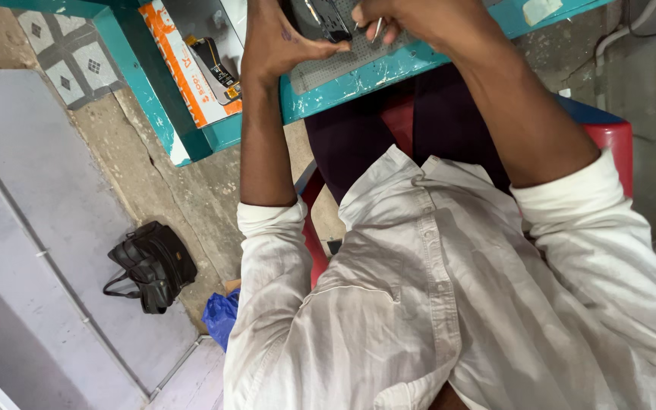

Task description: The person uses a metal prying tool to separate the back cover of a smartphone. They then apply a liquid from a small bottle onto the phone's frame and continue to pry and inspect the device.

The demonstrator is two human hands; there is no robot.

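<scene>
At the desk's (358, 80) near edge, we rest our left hand (275, 42) beside a dark phone (326, 19) lying on a grey mat (351, 57), fingers released and flat. Our right hand (404, 19) has its fingers grasping a thin metal tool (378, 29) just beside the phone. A black bag (153, 266) sits on the floor.

The person wore a creased white button-up shirt (434, 304) with sleeves rolled above the elbows, forearms bare, and dark purple trousers (427, 114)

Orange box (184, 72) crowds desk's left side (beside hands); grey mat (358, 57) edge bare.
</scene>
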